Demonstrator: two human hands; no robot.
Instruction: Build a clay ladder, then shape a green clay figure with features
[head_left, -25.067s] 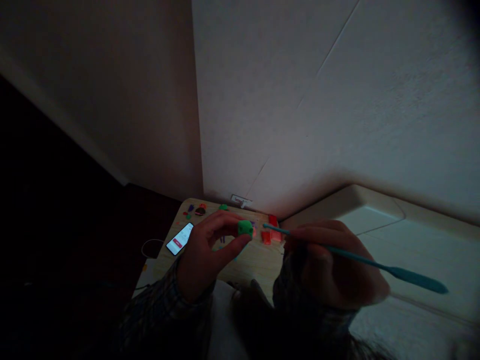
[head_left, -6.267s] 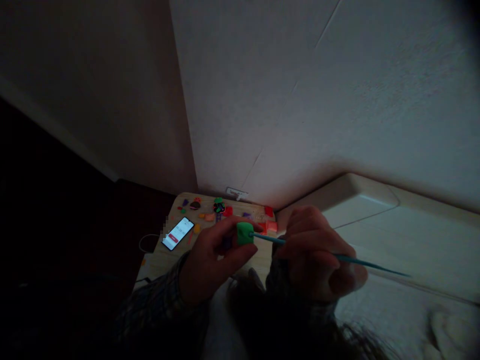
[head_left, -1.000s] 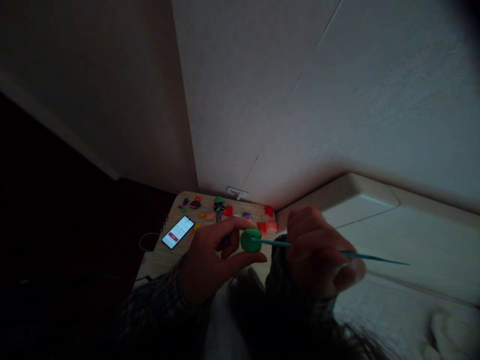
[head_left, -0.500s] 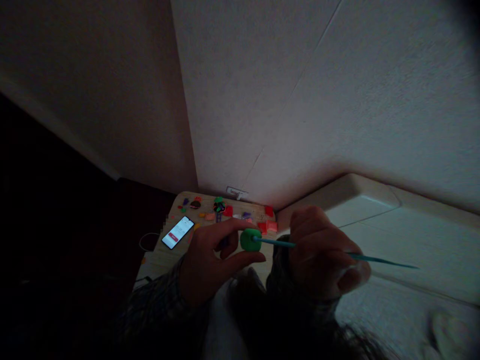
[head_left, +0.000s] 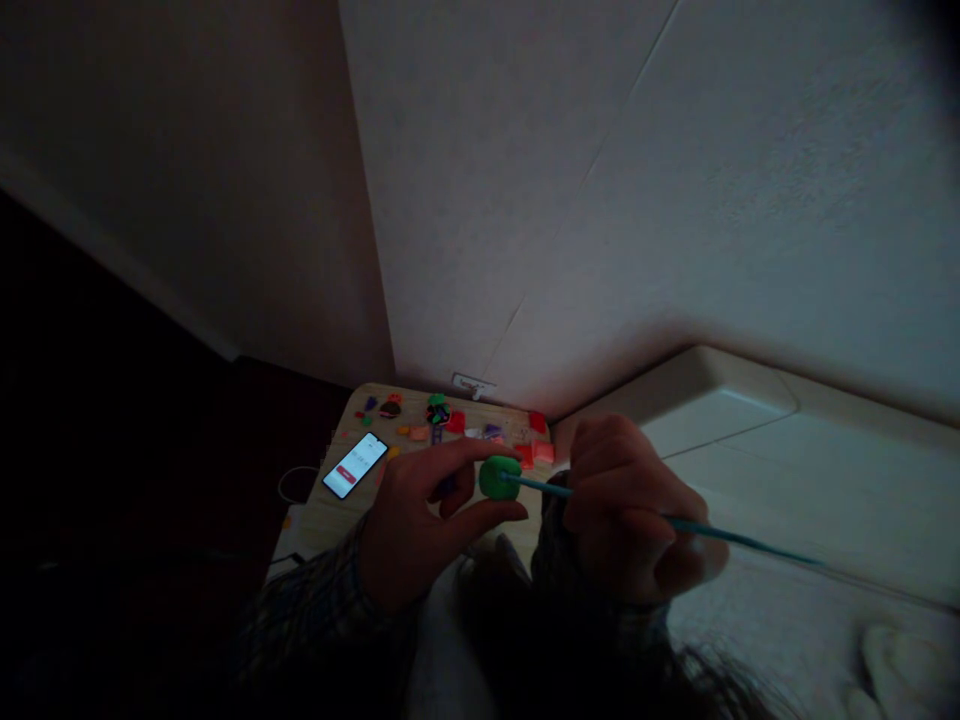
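Note:
Between the thumb and index finger of my left hand (head_left: 427, 510) is a small rounded lump of green modelling clay (head_left: 498, 478), held up above the table. My right hand (head_left: 637, 515) is closed around a thin blue-green modelling tool (head_left: 739, 541). The tool's near end touches the face of the green clay, and its long thin end sticks out to the right past my fist. How deep the tip presses cannot be seen. My right fingertips are partly hidden behind the fist.
Below my hands is a small wooden-topped table (head_left: 337, 508). A lit phone (head_left: 355, 465) lies at its left side. Several coloured clay pieces, among them a pink block (head_left: 544, 453) and a brown round piece (head_left: 390, 410), lie along the back. A pale headboard (head_left: 720, 400) stands at right.
My right hand has shifted slightly left, and the tool now slants more, its far end lower. The green clay has tilted a little in my left fingers.

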